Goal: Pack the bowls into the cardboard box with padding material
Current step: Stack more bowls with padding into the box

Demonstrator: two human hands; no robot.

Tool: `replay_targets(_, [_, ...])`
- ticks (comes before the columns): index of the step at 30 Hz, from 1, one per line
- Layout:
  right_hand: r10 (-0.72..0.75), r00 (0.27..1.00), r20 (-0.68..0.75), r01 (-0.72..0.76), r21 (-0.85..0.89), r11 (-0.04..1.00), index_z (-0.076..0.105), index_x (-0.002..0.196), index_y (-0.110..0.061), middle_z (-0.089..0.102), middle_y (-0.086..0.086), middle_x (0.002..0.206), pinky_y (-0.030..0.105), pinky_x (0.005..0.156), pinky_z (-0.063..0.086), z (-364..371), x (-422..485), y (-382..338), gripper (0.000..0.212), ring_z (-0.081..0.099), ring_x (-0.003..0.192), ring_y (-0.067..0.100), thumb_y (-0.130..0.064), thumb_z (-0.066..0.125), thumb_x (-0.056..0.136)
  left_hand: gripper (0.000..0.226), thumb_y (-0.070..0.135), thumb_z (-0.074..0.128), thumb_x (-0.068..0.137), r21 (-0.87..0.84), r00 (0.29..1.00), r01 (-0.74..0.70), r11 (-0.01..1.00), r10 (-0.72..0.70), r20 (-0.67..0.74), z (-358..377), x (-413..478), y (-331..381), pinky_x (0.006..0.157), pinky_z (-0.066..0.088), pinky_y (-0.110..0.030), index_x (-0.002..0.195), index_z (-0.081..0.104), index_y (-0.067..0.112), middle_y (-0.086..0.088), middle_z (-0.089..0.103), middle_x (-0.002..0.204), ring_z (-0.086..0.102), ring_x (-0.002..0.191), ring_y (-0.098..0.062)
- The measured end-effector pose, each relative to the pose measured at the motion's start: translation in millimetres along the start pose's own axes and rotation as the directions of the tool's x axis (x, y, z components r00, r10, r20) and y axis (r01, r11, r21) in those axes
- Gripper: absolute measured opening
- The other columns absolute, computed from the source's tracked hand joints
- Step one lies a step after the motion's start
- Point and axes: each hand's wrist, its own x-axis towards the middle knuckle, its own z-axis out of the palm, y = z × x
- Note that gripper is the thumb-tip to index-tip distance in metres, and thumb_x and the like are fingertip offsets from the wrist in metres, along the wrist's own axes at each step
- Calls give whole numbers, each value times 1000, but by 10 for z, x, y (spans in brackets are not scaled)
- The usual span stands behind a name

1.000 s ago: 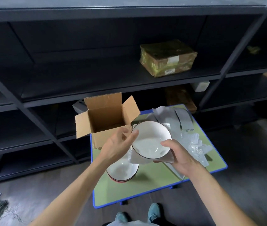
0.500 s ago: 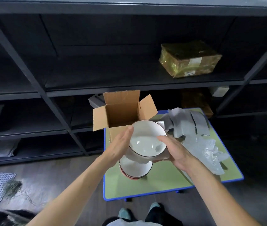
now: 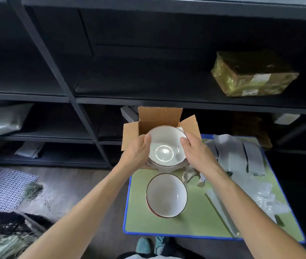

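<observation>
A wrapped parcel point(image 3: 253, 75) in shiny yellowish film sits on a dark metal shelf point(image 3: 148, 101), up and to the right. It carries a white label point(image 3: 260, 78); the writing is too small to read. No other writing is legible.

Two bare forearms reach forward from the lower corners and meet at a white bowl point(image 3: 167, 144) with a thin dark rim. The left hand point(image 3: 137, 154) grips the bowl's left side, thumb hooked over the rim and fingers curled underneath. The right hand point(image 3: 197, 154) grips the right side in the same way, thumb on the rim. The bowl is round, mouth facing up, roughly level, with its glossy inside catching a ring of light. It is held at the near edge of an open cardboard box point(image 3: 159, 118), partly covering the opening. Whether anything is wrapped beneath it cannot be told.

The box stands at the far left corner of a green worktop point(image 3: 195, 225) with a blue border. Its back flap is upright and its side flaps splay outward.

Just nearer than the held bowl, a stack of bowls point(image 3: 167, 195) rests on the worktop, mouths up. To the right lie pale foam sheets point(image 3: 230, 148) and crumpled bubble wrap point(image 3: 266, 199). Teal shoes point(image 3: 142, 245) show at the bottom edge.
</observation>
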Motion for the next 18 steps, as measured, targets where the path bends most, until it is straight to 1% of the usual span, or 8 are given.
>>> replay_targets(2, [-57, 998, -5, 57, -43, 997, 47, 110, -21, 59, 10, 103, 44, 87, 46, -8, 162, -94, 19, 54, 100, 37, -28, 31, 105, 48, 50, 28, 102, 29, 998, 8, 1000, -6, -63, -59, 120, 92, 73, 58, -40, 103, 57, 11, -12, 62, 91, 65, 82, -26])
replay_targets(5, [-40, 998, 38, 44, -100, 994, 36, 141, -24, 57, 13, 115, 44, 88, 48, -14, 395, -185, 41, 53, 101, 36, -14, 31, 102, 53, 44, 31, 98, 34, 994, -13, 999, 17, -106, -85, 360, 161, 63, 60, -50, 95, 55, -3, -13, 56, 81, 66, 73, -35])
replay_targets(8, [5, 996, 89, 10, -167, 986, 27, 147, -30, 52, 5, 102, 44, 85, 52, -20, 563, -268, 55, 53, 95, 30, -8, 33, 96, 58, 47, 30, 86, 78, 991, 27, 997, -16, -130, -32, 692, 43, 62, 59, -54, 85, 52, -6, -22, 60, 77, 69, 71, -39])
replay_targets(10, [39, 994, 101, -15, -230, 973, 25, 147, -31, 50, -2, 89, 46, 84, 55, -11, 659, -307, 59, 54, 92, 27, -8, 35, 94, 50, 43, 32, 84, 109, 987, 70, 992, -53, -155, 16, 876, 3, 64, 59, -55, 78, 52, -3, -17, 58, 73, 67, 69, -40])
replay_targets(13, [99, 989, 106, -69, -259, 963, 26, 146, -36, 57, -1, 105, 38, 82, 54, 49, 823, -294, 58, 56, 90, 23, -16, 38, 92, 35, 32, 39, 82, 87, 970, 148, 985, -128, -205, 73, 1026, -8, 60, 61, -46, 67, 53, 3, -9, 57, 70, 63, 63, -33])
replay_targets(15, [128, 983, 134, -96, -219, 971, 27, 143, -39, 59, 0, 111, 38, 80, 57, 105, 912, -256, 58, 65, 85, 23, -22, 38, 88, 28, 28, 45, 79, 95, 954, 188, 978, -159, -253, 105, 1059, -40, 48, 50, -27, 69, 56, 5, -8, 58, 70, 57, 59, -23])
replay_targets(17, [152, 968, 202, -110, -206, 972, 22, 146, -36, 58, 5, 114, 41, 80, 58, 164, 993, -211, 59, 66, 83, 25, -21, 37, 91, 23, 30, 48, 82, 141, 953, 215, 966, -176, -248, 139, 1072, -66, 51, 43, -28, 81, 58, 9, -6, 61, 80, 52, 64, -15])
replay_targets(18, [166, 961, 223, -118, -214, 970, 21, 148, -32, 56, 7, 118, 41, 77, 57, 186, 1033, -186, 57, 63, 84, 25, -21, 37, 94, 22, 33, 47, 86, 168, 957, 247, 954, -213, -198, 165, 1075, -69, 60, 45, -29, 93, 57, 14, -2, 60, 90, 53, 74, -14])
